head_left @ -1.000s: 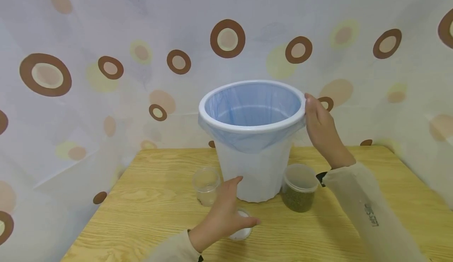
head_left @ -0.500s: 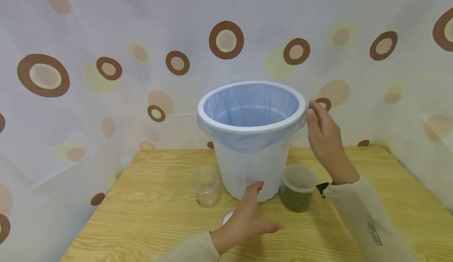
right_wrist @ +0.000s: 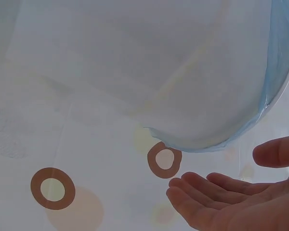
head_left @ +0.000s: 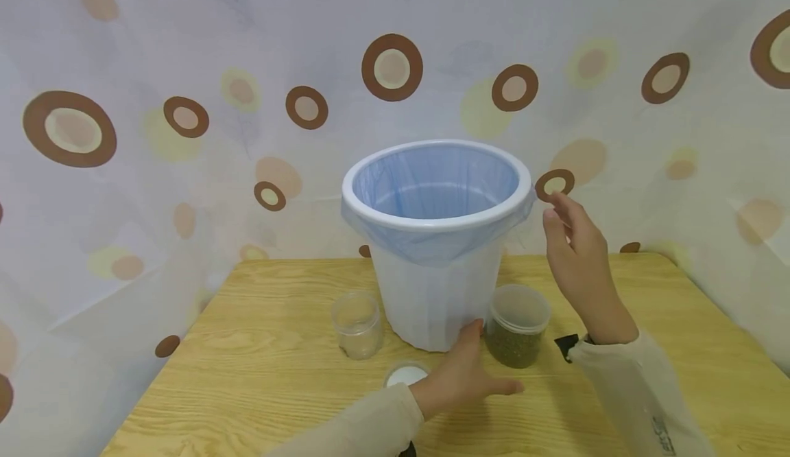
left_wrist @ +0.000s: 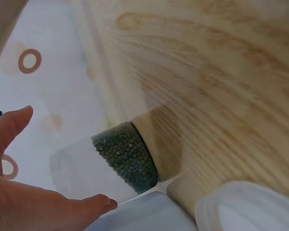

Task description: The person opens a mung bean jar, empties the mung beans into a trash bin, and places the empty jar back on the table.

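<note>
The left hand [head_left: 459,375] has its thumb [head_left: 503,386] wide apart from its fingers [head_left: 472,332]. The right hand [head_left: 580,258] is higher than those fingers, its own bent a little.

Note bin [head_left: 435,299] toward table's [head_left: 278,320] back edge; before it, cup [head_left: 358,330] left, tub [head_left: 518,313] with beans [left_wrist: 125,156] right, dish [head_left: 406,375] farthest from edge.

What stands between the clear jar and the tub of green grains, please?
In the head view, the lined white bin stands between the clear jar and the tub, the left hand partly in front.
</note>
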### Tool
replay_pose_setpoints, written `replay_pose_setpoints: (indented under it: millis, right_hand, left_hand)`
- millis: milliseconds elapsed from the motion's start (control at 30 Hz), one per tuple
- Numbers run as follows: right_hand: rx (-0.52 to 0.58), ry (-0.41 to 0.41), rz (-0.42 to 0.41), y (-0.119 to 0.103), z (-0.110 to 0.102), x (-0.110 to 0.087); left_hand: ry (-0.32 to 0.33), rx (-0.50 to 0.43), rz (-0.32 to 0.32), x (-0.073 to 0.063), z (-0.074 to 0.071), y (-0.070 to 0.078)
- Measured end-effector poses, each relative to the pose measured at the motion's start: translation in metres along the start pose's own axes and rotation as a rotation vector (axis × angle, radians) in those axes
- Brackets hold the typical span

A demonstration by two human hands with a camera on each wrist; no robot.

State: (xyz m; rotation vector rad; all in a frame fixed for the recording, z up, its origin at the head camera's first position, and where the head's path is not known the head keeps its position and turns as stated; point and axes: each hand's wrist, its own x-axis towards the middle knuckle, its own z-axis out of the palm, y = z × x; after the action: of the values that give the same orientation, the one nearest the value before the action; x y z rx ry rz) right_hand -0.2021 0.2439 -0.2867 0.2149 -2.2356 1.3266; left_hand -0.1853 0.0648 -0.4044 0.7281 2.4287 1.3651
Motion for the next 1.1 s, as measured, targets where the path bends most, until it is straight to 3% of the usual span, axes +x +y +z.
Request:
replay_pose_setpoints:
  millis: [133, 267, 400, 567, 833, 1100]
  right_hand:
    - [-0.002, 0.008, 0.007, 0.003, -0.002, -0.004]
    - [-0.003, 0.006, 0.023, 0.005, -0.004, -0.007]
    - [-0.010, 0.006, 0.033, 0.007, -0.005, -0.008]
    - [-0.016, 0.003, 0.048, 0.010, -0.006, -0.009]
    - [-0.028, 0.000, 0.077, 0.011, -0.005, -0.010]
    - [-0.020, -0.014, 0.098, 0.011, -0.004, -0.012]
  left_hand:
    - [0.017, -0.045, 0.012, 0.015, 0.008, -0.002]
    - [0.035, -0.059, -0.056, 0.022, 0.013, -0.002]
    - [0.068, -0.011, -0.090, 0.025, 0.019, 0.000]
    - [0.091, 0.010, -0.087, 0.030, 0.024, 0.002]
    - [0.107, 0.120, -0.106, 0.041, 0.037, -0.003]
    - [0.099, 0.016, -0.146, 0.054, 0.040, -0.002]
